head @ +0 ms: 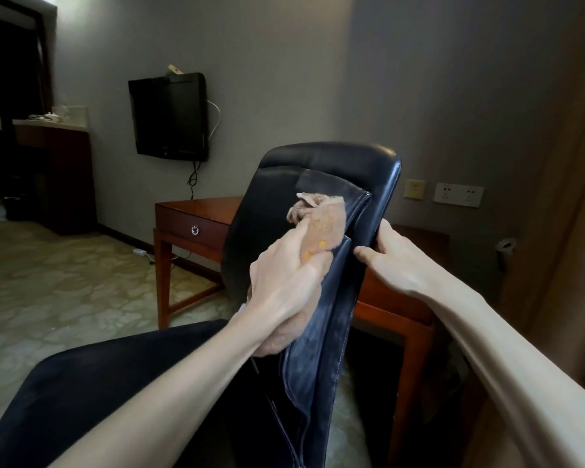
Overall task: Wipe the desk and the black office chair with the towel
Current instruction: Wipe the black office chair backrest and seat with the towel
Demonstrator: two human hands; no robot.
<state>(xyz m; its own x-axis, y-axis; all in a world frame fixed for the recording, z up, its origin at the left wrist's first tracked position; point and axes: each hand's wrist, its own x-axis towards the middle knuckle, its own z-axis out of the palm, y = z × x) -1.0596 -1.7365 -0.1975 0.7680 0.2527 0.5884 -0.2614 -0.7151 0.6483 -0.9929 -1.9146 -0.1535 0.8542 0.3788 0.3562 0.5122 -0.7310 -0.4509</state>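
Against the tilted backrest of the black office chair (318, 184), the left hand (284, 278) presses a bunched pinkish-tan towel (321, 228), its fingers curled and closed over the cloth. The towel sits on the backrest's padded face, about halfway up, with a greyish, dusty-looking panel running below it toward the seat. The backrest's long axis runs from lower centre up toward the headrest at upper right of centre, so a wiping stroke would likely travel up or down that line. Just to the right, the right hand (390, 261) clamps the backrest's side edge, thumb on the front and fingers wrapped out of sight behind, apparently steadying the chair. The left hand is the one on the working surface. Behind the chair stands the reddish wooden bench (196, 211) with its single drawer, well apart from the towel.
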